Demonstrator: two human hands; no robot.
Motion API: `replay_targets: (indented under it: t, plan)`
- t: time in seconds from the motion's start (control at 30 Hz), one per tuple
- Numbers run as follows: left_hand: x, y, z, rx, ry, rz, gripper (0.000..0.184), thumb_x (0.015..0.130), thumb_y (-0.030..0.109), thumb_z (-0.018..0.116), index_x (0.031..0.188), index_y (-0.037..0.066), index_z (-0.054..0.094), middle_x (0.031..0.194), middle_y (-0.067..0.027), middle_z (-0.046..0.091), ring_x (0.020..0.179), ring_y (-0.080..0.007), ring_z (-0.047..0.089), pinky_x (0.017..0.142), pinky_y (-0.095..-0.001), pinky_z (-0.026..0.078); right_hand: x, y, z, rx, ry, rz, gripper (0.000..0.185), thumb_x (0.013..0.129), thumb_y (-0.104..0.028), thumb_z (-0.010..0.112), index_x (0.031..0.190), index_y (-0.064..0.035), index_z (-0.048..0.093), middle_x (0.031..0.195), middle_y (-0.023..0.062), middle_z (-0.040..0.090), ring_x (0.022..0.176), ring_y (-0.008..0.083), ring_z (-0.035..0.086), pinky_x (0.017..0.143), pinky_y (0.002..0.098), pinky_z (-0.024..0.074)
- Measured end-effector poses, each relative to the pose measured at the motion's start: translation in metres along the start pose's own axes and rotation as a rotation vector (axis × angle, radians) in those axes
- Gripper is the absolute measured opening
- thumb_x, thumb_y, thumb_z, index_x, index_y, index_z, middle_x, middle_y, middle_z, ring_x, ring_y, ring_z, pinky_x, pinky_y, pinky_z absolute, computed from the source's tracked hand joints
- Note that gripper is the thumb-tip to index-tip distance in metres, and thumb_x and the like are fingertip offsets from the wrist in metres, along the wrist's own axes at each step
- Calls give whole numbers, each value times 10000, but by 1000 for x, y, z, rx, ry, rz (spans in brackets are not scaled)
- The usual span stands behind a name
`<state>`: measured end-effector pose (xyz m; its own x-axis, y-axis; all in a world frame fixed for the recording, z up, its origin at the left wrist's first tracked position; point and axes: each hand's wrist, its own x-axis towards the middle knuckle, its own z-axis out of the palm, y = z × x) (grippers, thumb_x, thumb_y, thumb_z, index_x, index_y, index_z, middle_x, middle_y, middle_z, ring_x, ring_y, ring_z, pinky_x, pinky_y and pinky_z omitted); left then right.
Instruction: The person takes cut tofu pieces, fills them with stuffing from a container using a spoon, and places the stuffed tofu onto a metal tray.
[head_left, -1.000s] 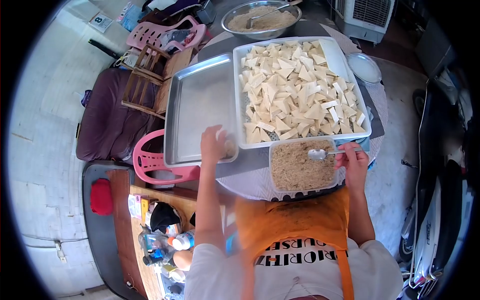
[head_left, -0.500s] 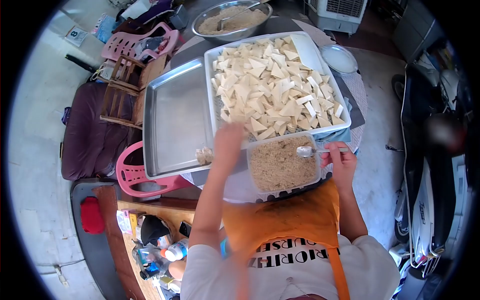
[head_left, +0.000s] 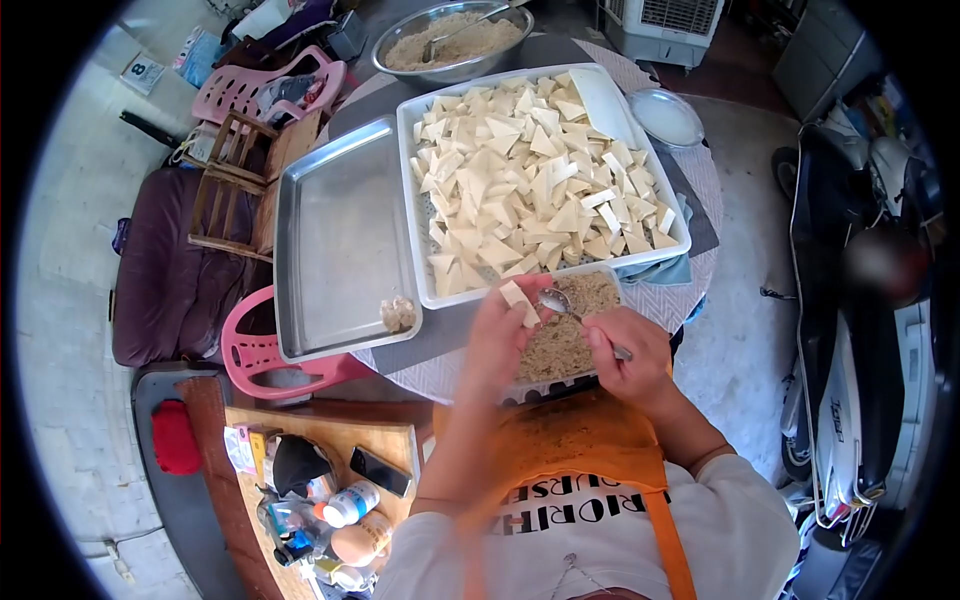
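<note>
My left hand (head_left: 497,335) is closed on a pale tofu triangle (head_left: 518,304) above the left part of a plastic tub of crumbly brown filling (head_left: 560,350). In my right hand (head_left: 632,355) is a metal spoon (head_left: 556,299), its bowl close beside the tofu; I cannot tell whether they touch. Behind the tub, a white tray (head_left: 684,245) holds a large heap of tofu triangles (head_left: 510,190). One filled piece (head_left: 397,314) lies in the near right corner of the metal tray (head_left: 345,240). My hands partly hide the tub.
A steel bowl (head_left: 376,52) of more filling, with a spoon in it, stands at the table's back. A small clear plate (head_left: 667,118) is at the right. Pink chairs (head_left: 250,340) and a side table (head_left: 400,435) with bottles and a phone are at the left; a motorcycle (head_left: 850,400) is at the right.
My left hand has moved right and down from the white tray's front edge and now shows a tofu triangle. The spoon in my right hand has moved left, up to the tofu.
</note>
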<state>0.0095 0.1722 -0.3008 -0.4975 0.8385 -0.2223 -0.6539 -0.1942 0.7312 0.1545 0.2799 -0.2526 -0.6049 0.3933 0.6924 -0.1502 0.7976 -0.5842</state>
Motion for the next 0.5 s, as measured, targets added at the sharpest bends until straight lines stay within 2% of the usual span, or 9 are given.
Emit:
replay_targets:
  t: [0.23,0.37,0.5]
  plan:
    - [-2,-4,-1,277,14,48,478,902,13,458,1366,85,366,1191,-104,567,1022,-126,557,805,-227,460,-8,-9,0,-41,-44,-52,137,744,54,609,871,7,590,737,110,613,592,258,598,529,314,482]
    - [-4,-3,3,384,-17,37,440,901,21,458,1335,85,421,1152,-64,592,978,-88,560,724,-173,434,-13,-7,3,-71,-80,-87,199,718,26,646,907,4,587,778,108,602,623,254,597,539,321,489]
    - [-8,-7,10,424,-31,47,372,898,34,448,1267,63,487,1115,-50,605,962,-83,558,715,-176,426,-18,-2,13,-91,-120,-141,188,724,16,641,905,-3,590,790,109,596,632,252,595,550,325,493]
